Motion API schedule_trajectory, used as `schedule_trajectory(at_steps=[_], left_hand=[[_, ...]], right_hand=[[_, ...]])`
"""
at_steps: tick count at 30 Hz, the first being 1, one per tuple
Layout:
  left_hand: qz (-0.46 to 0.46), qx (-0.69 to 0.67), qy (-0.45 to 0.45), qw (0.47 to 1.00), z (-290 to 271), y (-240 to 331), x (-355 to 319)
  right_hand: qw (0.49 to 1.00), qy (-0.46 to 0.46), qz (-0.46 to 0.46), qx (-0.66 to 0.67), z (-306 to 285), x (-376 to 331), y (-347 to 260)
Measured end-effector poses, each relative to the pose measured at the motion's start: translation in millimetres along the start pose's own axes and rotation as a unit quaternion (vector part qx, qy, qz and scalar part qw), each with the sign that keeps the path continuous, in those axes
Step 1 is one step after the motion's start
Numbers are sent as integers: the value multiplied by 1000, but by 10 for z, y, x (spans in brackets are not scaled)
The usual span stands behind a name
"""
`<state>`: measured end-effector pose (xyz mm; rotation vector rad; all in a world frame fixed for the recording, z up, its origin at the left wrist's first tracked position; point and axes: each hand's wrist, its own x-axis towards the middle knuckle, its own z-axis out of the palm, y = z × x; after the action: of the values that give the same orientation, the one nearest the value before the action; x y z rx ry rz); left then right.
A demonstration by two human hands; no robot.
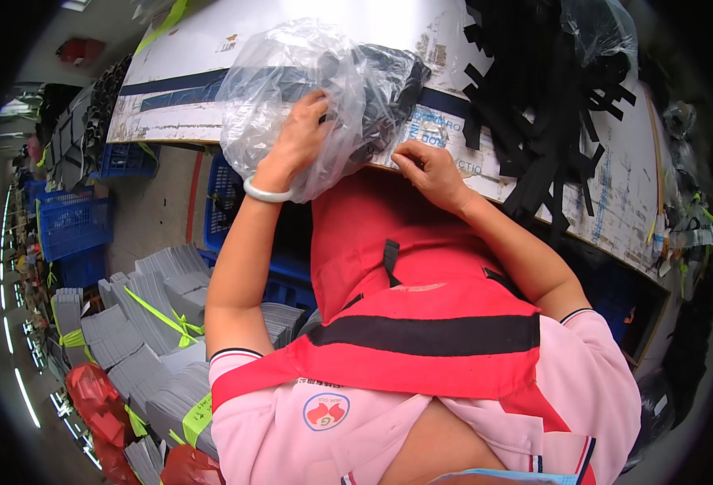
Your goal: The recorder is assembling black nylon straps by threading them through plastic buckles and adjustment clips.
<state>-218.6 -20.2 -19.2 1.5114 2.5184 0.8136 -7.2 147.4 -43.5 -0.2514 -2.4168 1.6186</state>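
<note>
A clear plastic bag [259, 89] lies crumpled at the table's near edge, with dark folded material [393, 81] showing in and behind its right side. My left hand [300, 133], a pale bangle [267, 191] at its wrist, is on the bag with its fingers curled into the loose plastic. Just right of the bag, my right hand [433, 171] is closed, thumb and fingertips together at the table edge. Whatever its fingertips may hold is too small to make out.
Black strips [526, 105] are heaped on the worn white table [623, 186] at right, another clear bag [603, 32] beyond them. Bundled grey sheets [134, 343] with yellow-green ties stand at lower left. Blue crates [73, 225] and red bags [98, 404] sit farther left. A red apron [389, 218] covers my front.
</note>
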Motion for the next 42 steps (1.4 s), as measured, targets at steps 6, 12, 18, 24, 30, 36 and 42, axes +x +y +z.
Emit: schedule_trajectory(at_steps=[6,12,18,24,30,36,42], left_hand=[[100,49,-86,990,306,302,345],[116,23,-21,993,451,233,292],[87,105,-22,990,421,340,450],[85,45,-13,995,420,178,641],[2,124,47,991,390,-295,951],[-260,-259,83,926,8,-407,1122],[-229,-156,244,929,-557,-984,802]], right_hand=[[997,37,-59,-32,-4,-33,63],[996,45,-79,-19,28,29,33],[999,27,-11,-33,46,68,-24],[995,65,-66,-36,91,30,45],[997,43,-38,-48,88,15,-16],[996,57,-40,-52,69,-10,44],[996,41,-53,-50,108,27,-46]])
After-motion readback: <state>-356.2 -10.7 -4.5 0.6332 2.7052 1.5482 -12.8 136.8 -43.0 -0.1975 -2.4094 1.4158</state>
